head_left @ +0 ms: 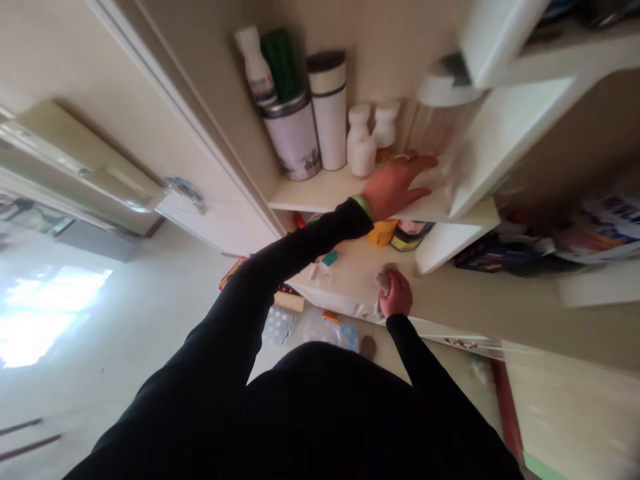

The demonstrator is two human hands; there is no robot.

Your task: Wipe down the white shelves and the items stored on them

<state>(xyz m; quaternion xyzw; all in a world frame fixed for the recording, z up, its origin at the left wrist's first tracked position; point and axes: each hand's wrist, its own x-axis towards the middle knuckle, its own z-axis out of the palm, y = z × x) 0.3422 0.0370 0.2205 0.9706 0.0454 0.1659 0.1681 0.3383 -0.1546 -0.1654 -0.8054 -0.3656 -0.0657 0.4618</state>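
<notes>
My left hand [397,187] reaches over the shelf [330,190] with its fingers spread, holding nothing. Just beyond its fingertips is a large clear jar [437,123] with a white lid, blurred; I cannot tell whether they touch. White bottles [361,143] stand behind the hand. Lower down, my right hand [397,293] is closed around a crumpled greyish cloth [385,277] above the cabinet's counter surface. To the left on the upper shelf are a white tumbler [330,110] with a dark lid and a round tin [293,137] with things resting on top.
A yellow container [383,233] and a black-and-yellow package [411,235] sit beneath the shelf. A small green-and-white box [330,258] lies on the counter. Upright partitions and another shelf with bags [600,220] are at right. Several packages lie on the floor below.
</notes>
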